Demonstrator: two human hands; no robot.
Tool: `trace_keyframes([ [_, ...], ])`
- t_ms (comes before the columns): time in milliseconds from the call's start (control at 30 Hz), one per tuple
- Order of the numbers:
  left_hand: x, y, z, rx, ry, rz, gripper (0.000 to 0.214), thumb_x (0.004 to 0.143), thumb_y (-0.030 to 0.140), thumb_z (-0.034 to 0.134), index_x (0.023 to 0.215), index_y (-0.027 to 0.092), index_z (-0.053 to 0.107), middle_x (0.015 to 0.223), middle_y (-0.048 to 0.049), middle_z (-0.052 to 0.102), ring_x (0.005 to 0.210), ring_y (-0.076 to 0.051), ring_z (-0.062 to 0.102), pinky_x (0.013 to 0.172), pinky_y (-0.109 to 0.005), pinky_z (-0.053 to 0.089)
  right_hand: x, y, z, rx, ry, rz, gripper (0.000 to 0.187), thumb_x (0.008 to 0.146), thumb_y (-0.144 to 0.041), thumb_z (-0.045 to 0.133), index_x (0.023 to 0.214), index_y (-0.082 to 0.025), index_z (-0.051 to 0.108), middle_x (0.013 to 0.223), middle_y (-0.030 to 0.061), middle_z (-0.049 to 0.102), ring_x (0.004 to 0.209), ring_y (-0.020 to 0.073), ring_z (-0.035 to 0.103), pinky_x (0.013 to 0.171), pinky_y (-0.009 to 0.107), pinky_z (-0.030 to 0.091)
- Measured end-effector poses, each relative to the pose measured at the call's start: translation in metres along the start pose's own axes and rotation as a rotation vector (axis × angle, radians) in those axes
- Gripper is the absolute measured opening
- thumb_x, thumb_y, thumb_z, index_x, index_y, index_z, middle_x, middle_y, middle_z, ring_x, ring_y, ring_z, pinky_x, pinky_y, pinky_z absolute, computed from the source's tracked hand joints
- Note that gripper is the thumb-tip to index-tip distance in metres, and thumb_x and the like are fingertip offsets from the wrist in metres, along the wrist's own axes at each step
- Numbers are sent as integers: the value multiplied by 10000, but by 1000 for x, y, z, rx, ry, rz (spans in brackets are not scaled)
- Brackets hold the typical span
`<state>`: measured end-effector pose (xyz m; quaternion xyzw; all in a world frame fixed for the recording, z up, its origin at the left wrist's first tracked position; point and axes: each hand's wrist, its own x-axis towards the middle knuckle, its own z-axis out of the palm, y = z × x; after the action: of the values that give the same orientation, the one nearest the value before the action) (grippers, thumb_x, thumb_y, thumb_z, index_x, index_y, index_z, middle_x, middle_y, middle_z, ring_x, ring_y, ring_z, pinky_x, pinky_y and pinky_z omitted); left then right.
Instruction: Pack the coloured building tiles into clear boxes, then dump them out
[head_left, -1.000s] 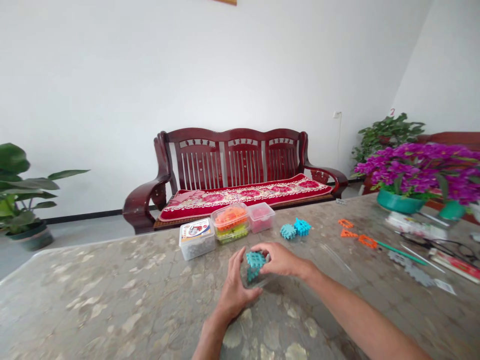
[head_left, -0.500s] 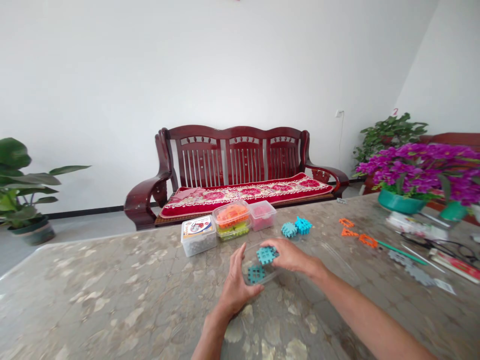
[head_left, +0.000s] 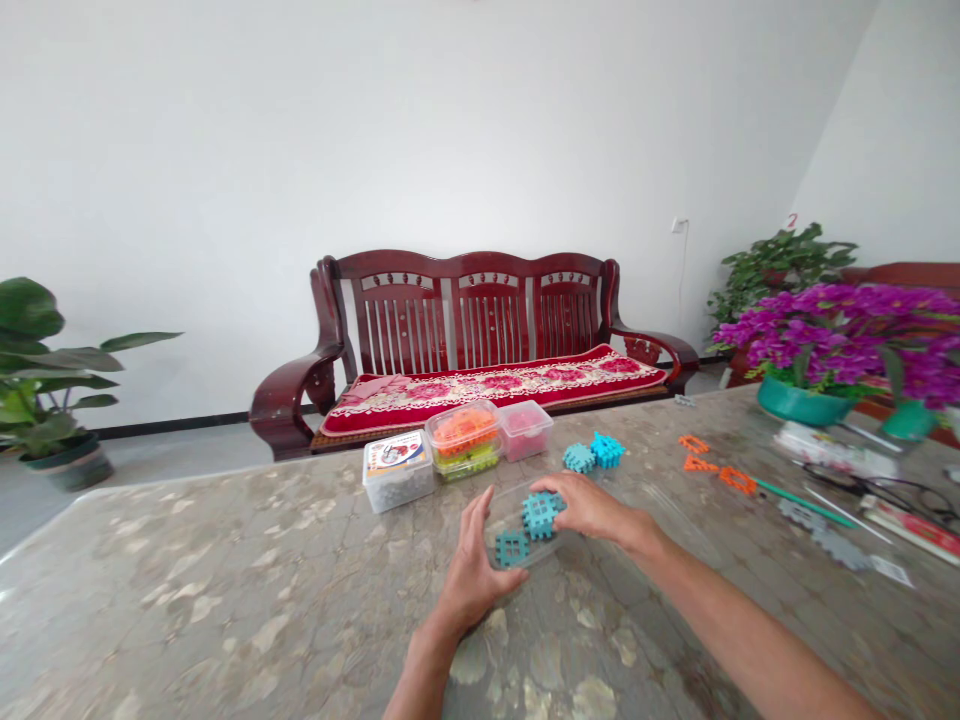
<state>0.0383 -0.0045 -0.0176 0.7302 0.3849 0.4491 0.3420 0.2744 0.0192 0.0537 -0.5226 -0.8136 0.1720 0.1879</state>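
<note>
My left hand is curved around the near left side of a clear plastic box, thumb in front and fingers behind. Inside at the left lies a teal interlocking block with a grid face. Between the fingertips of my right hand is a second teal block, held within the box beside the first one. Two more toothed pieces, a light teal block and a bright blue block, sit on the table behind my right hand.
Behind the hands stand a box of grey pieces, a tub of orange and green pieces and a pink-filled box. A clear lid lies right, near orange pieces, a green pencil and a flowerpot.
My right hand has shifted slightly right, and the block in it has turned and sits a little lower. My left hand and the box have barely moved.
</note>
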Motion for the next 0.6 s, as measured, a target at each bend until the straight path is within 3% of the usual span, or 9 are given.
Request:
trace_keyframes([
  [233,0,0,0,-4,-3,5,1051,588,175,742,1508,229,237,1440,-125,356,1307,-323,421,1111,-513,351,3,-15,0,10,-22,36,577,625,-182,704,1200,-219,671,1155,63,703,1042,267,615,914,358,462],
  [433,0,-2,0,-4,-7,14,1052,598,190,747,1507,244,221,1444,-123,348,1313,-326,419,1097,-518,367,8,-29,20,83,-57,-81,648,601,-171,746,1238,-207,638,1264,73,648,1176,259,562,1016,361,420],
  [600,0,0,-1,0,-6,9,1043,592,161,733,1504,247,234,1441,-121,354,1308,-322,420,1105,-515,354,11,-15,13,48,93,-8,493,671,-112,655,1154,-207,682,1202,57,686,1138,235,595,1023,364,422],
])
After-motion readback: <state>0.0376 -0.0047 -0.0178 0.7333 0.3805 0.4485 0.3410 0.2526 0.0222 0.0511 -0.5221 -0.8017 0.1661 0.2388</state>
